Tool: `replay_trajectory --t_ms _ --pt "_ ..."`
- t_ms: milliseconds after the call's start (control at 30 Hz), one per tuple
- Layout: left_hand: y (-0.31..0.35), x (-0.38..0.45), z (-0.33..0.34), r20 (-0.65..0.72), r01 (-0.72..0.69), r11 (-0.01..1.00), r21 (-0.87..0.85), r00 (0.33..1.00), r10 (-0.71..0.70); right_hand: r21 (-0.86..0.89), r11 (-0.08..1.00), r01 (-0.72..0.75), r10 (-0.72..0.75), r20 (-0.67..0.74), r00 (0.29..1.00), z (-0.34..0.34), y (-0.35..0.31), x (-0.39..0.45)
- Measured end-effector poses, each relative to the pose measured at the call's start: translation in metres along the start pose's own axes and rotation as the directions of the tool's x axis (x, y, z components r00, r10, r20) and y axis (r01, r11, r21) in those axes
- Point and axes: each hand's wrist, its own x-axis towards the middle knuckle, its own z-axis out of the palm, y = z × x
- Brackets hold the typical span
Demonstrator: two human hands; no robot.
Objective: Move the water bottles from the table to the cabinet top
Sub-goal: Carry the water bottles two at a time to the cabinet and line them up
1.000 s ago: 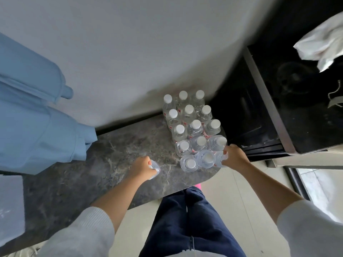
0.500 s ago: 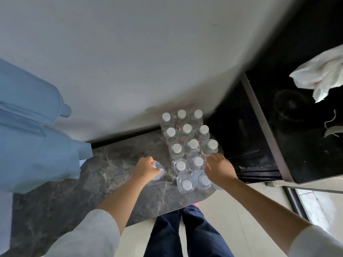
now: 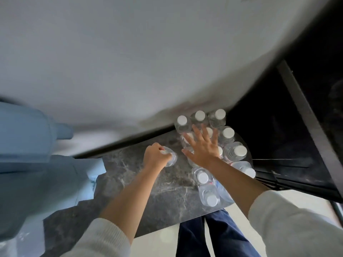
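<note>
- Under both hands a dark marbled surface (image 3: 130, 184) is spread, on which every bottle in view is stood; whether it is the table or the cabinet top cannot be told.
- Beyond the fingertips a pale wall (image 3: 148, 62) is seen, met by the far edge of the marbled surface.
- Out past the left hand (image 3: 156, 157), on the side away from the right hand, light blue fabric (image 3: 31, 154) is draped over the surface's edge.
- To the outer side of the right hand (image 3: 203, 150) a black cabinet-like unit (image 3: 278, 145) is set, its front in deep shadow.
- Below the wrists, dark blue trousers (image 3: 213, 236) are visible over a pale floor, and both forearms are covered by white sleeves (image 3: 297, 225).
- Beneath and around the right hand a cluster of water bottles (image 3: 234, 153) with white caps is packed in close rows, upright, some beyond the fingertips and some nearer the wrist.
- The right hand is held flat with its fingers straight and splayed over the caps in the middle of the cluster; nothing is grasped by it.
- A single bottle (image 3: 171, 158), apart from the cluster and just beside the right thumb, is gripped at its top by the left hand, whose fingers are curled round it.
</note>
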Motion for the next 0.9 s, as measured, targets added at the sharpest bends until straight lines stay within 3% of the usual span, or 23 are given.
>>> replay_trajectory --t_ms 367,700,900 --pt "0.03 0.05 -0.009 -0.072 -0.076 0.996 -0.044 0.995 0.073 0.041 0.999 0.032 -0.034 0.042 0.999 0.001 0.0 0.005" --pt "0.049 0.077 -0.02 0.028 -0.259 0.96 0.11 0.966 0.257 0.046 0.998 0.049 -0.053 0.078 0.996 -0.001 0.001 0.007" --pt "0.047 0.084 -0.031 0.162 -0.392 0.897 0.206 0.917 0.364 0.055 0.997 0.05 -0.054 0.066 0.996 -0.001 0.001 0.007"
